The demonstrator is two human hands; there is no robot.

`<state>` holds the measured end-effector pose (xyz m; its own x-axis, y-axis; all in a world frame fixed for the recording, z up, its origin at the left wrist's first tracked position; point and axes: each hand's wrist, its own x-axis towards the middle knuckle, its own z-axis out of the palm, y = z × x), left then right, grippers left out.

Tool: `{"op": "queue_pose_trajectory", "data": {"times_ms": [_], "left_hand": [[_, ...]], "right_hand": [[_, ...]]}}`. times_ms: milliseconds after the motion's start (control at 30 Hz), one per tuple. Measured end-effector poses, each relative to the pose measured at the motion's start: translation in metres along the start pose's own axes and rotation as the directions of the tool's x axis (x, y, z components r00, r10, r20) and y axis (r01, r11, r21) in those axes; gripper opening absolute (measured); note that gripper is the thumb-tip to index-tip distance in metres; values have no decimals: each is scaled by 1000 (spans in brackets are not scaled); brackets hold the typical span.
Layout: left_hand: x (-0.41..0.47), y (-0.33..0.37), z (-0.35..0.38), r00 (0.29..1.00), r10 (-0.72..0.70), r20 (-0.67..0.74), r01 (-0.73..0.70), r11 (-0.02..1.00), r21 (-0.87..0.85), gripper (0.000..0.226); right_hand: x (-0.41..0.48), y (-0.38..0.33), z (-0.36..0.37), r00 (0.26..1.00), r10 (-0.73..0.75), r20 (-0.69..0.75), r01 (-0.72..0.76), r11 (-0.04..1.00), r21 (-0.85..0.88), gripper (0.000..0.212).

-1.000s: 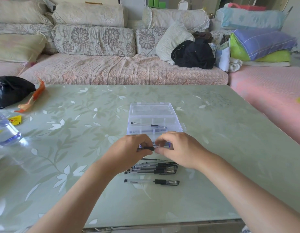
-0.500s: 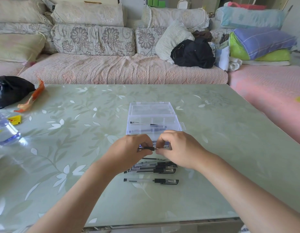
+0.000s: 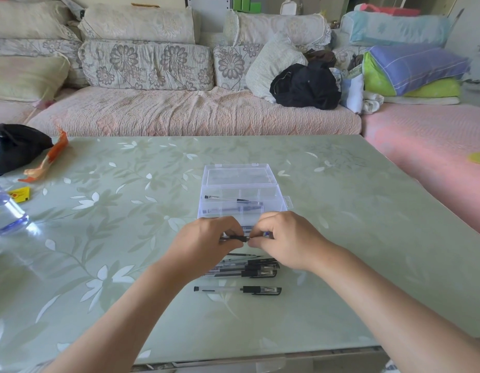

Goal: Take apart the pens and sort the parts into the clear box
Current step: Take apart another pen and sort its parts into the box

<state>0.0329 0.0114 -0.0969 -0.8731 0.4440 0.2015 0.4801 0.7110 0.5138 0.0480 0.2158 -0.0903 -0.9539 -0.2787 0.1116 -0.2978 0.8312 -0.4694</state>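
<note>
Both hands meet above the pale green floral-patterned table (image 3: pixel 125 184), just in front of the near wall of the clear plastic compartment box (image 3: pixel 240 175), whose lid lies open on the far side. On the left hand (image 3: pixel 206 244), the fingers are curled round one end of a slim pen with a black section (image 3: pixel 237 237), held roughly level. On the right hand (image 3: pixel 286 238), thumb and fingertips pinch the opposite end. The joint under strain is hidden between the fingers. Inside the box, a thin black-tipped refill (image 3: pixel 225 197) and a transparent barrel (image 3: pixel 233 210) appear to lie in separate long compartments. A pile of clear black-capped pens (image 3: pixel 249 267) lies directly beneath the hands, and a single capped pen (image 3: pixel 237 289) lies apart, nearer the person. Probable faults: a sudden release of the joint may let a small part slip free, and the smooth tabletop would let it roll. A part falling straight down would land among the whole pens and be hard to find. A jerk forward could knock the light box out of place.
</note>
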Motion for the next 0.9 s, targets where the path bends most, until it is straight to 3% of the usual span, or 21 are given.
{"op": "queue_pose_trajectory", "data": {"times_ms": [200, 333, 400, 567, 733, 900], "left_hand": [[1, 0, 3, 999, -29, -37, 30, 999, 35, 7], [2, 0, 5, 997, -68, -25, 68, 998, 2, 4], [2, 0, 6, 998, -68, -12, 68, 998, -2, 5], [2, 0, 10, 998, -49, 34, 50, 999, -9, 9], [2, 0, 12, 998, -42, 47, 43, 999, -11, 10], [2, -1, 11, 997, -55, 45, 59, 994, -87, 9]], "right_hand": [[-7, 15, -22, 994, 86, -62, -87, 996, -21, 21], [-15, 36, -36, 979, 190, -76, -203, 953, -223, 20], [-20, 40, -37, 973, 224, -53, -230, 947, -225, 20], [-26, 41, -31, 971, 237, 3, -227, 932, -282, 12], [-26, 42, -21, 969, 240, 60, -205, 915, -347, 19], [-25, 31, -22, 979, 201, 38, -188, 956, -224, 6]]}}
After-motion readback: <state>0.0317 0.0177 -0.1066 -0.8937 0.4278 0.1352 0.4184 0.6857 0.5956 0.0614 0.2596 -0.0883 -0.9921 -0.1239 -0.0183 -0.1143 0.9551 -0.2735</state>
